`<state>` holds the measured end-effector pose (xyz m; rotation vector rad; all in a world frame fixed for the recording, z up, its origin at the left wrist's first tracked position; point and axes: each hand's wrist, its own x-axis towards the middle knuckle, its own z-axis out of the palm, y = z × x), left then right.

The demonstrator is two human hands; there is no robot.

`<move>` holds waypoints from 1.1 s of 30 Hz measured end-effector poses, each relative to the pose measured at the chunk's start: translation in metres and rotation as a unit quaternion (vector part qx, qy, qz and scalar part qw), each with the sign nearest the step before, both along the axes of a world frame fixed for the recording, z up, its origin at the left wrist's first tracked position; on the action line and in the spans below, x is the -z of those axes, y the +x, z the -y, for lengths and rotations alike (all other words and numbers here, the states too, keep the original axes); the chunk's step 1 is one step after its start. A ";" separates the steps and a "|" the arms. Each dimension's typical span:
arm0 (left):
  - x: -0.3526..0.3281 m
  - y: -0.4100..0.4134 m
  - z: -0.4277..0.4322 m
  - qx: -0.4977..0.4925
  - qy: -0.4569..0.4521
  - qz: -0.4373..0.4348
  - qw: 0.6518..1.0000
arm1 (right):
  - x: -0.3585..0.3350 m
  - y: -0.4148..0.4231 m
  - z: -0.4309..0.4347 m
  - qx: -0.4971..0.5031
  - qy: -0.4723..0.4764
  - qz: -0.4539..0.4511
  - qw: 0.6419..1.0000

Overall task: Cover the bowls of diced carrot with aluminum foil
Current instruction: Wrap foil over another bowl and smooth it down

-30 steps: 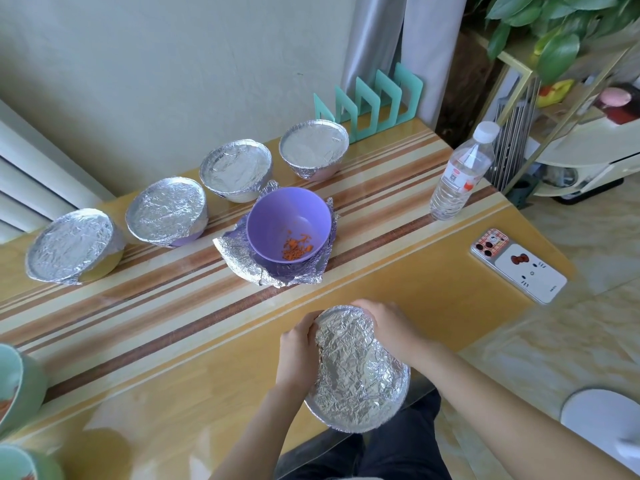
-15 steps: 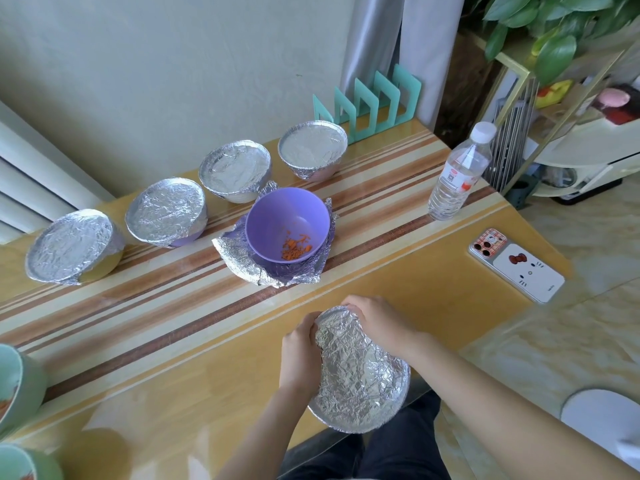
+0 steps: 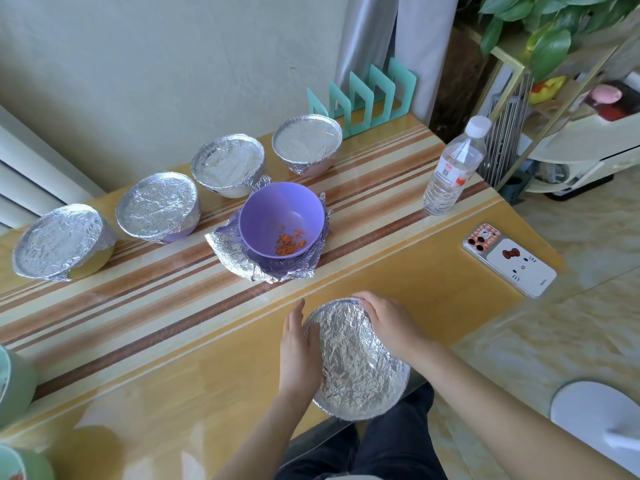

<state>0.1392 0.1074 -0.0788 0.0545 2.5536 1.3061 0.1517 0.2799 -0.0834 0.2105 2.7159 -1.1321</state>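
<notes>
1. The left hand [image 3: 298,348] lies flat with straight fingers against the left side of the near bowl [image 3: 356,362], pressing the foil in.
2. The right hand [image 3: 388,323] curls over that bowl's far right rim and grips it.
3. The near bowl is fully foiled. It sits tilted at the near edge of the table [image 3: 138,375], between the two hands and partly overhanging the edge.
4. Next in line, I judge, is the purple bowl [image 3: 282,220]. It stands open, straight ahead of the hands and well apart from them, with a little carrot [image 3: 289,245] in the bottom. It is round, so no axis matters. The left hand is the nearer.
5. Its foil sheet [image 3: 263,268] lies crumpled under it, not over it, so the bowl likely has to be lifted off first.
6. Count of foiled bowls: five, the near one plus four back bowls [image 3: 228,161] in a row by the wall.
7. There is one open purple bowl. Two green bowls [image 3: 14,382] are cut off at the left edge, and I cannot tell whether they are covered.
8. Also on the table are one bottle [image 3: 450,174], one phone [image 3: 509,259] and one rack [image 3: 363,95].
</notes>
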 end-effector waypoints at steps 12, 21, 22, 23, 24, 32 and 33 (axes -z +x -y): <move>0.000 -0.012 -0.003 -0.009 0.000 -0.011 1.000 | 0.006 -0.005 0.000 0.004 0.036 0.029 0.999; 0.001 -0.008 0.004 -0.007 0.014 0.006 1.000 | -0.010 -0.007 0.001 -0.041 0.020 0.017 0.999; 0.003 -0.005 0.006 -0.006 0.013 0.008 1.000 | -0.008 -0.006 -0.001 -0.040 0.032 0.020 0.998; 0.004 -0.002 0.006 -0.006 0.013 0.011 1.000 | -0.008 -0.005 -0.002 -0.048 0.052 0.025 0.997; 0.006 0.000 0.007 -0.008 0.013 0.012 1.000 | -0.007 -0.004 -0.002 -0.060 0.071 0.027 0.995; 0.002 -0.002 0.002 0.011 -0.003 -0.010 1.000 | -0.016 -0.015 0.008 -0.114 0.059 0.057 0.990; 0.003 -0.001 0.002 0.012 -0.006 -0.012 1.000 | -0.016 -0.016 0.008 -0.112 0.065 0.062 0.990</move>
